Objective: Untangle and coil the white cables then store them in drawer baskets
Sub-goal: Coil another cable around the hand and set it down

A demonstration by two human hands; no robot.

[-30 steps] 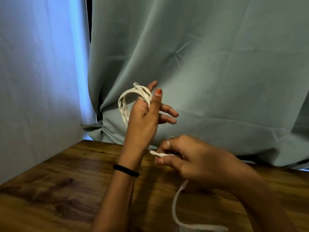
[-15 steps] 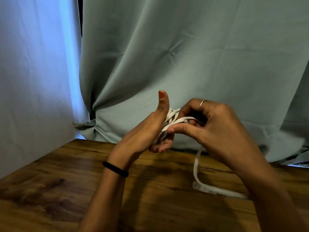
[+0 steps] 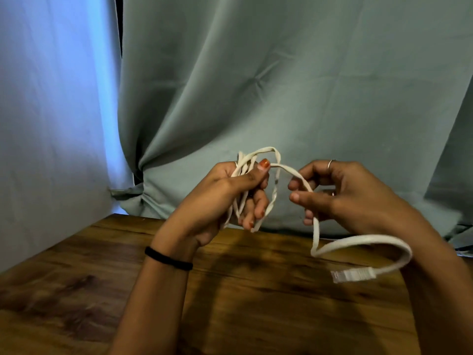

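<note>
Left hand: raised above the table, thumb pressed across a bundle of loops, fingers curled round them from behind. Grips the coil.

Right hand: level with the left and near it, thumb and fingers pinching the running length of the white cable where it arches over from the coil.

Coil: several loops of flat white cable, gathered in the left hand, hanging past the fingertips. Loops uneven, one strand twisted; held in the air, clear of the table.

Free tail: drops from the right hand, bends into one open loop and ends in a clear plug. Whether tail and plug touch the wood cannot be told.

Wooden table: below both hands. Black band on the left wrist, ring on the right hand. Grey-green curtain behind.

Status, as judged: coiling well advanced; most of this cable is already wound, with a short tail left to wrap. No knots show in the free part. Remaining: wind in the tail, secure the end, store the coil. No drawer or basket is in view, nor any other cable, so storage appears not yet begun and the count of cables left cannot be told.
</note>
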